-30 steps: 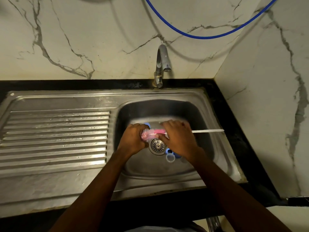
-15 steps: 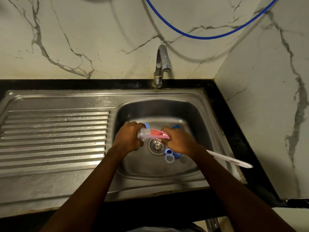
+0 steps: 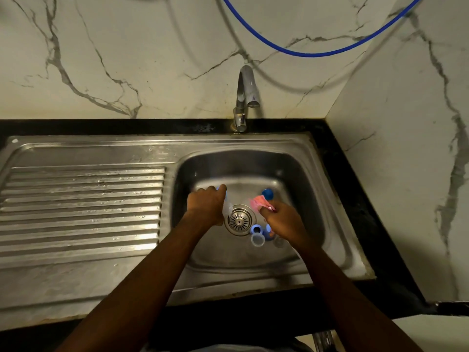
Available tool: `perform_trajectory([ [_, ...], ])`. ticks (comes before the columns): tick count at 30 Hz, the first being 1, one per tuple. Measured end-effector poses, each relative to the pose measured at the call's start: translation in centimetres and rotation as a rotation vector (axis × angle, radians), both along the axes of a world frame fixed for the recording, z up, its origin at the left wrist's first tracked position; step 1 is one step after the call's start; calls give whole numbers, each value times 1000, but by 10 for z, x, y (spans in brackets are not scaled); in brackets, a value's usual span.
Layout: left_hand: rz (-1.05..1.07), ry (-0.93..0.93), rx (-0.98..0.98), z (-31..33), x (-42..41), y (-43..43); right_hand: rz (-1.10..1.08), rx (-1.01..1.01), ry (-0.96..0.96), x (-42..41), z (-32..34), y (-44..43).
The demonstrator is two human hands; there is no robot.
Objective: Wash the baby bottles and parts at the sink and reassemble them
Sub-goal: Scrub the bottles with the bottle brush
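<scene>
Left hand (image 3: 206, 207) grips the bottle (image 3: 227, 207) left of the drain (image 3: 239, 220), axis front-to-back; right hand (image 3: 283, 222) clamps the brush (image 3: 259, 203), bristles pointing back-left.

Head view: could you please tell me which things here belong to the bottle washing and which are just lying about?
For the job: clear bottle held in the left hand; pink brush held in the right hand; blue cap, blue ring and clear cup in the sink.
Lying about: blue hose; draining board.
</scene>
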State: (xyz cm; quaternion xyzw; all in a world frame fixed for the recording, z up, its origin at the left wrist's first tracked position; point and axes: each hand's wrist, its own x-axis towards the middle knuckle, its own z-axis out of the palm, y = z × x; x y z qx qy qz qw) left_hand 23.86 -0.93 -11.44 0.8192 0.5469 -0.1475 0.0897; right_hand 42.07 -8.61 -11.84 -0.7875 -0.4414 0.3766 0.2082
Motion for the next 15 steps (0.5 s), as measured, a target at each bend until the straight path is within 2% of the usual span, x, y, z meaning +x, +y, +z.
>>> perform_trajectory([
  [4,-66,109,-10,7,13,4,-91,4,74,2,-4,-2],
  [6,-70,91,0,8,15,8,-96,25,143,4,-6,-2],
  [8,-18,-9,-28,7,11,12,-114,49,199,6,-4,-2],
  [10,125,-233,-129,-4,3,15,-148,94,276,8,-2,-2],
  [13,500,-836,-430,-23,-4,9,-187,151,446,4,7,0],
  [15,710,-1147,-586,-34,-4,0,-168,193,559,1,14,1],
])
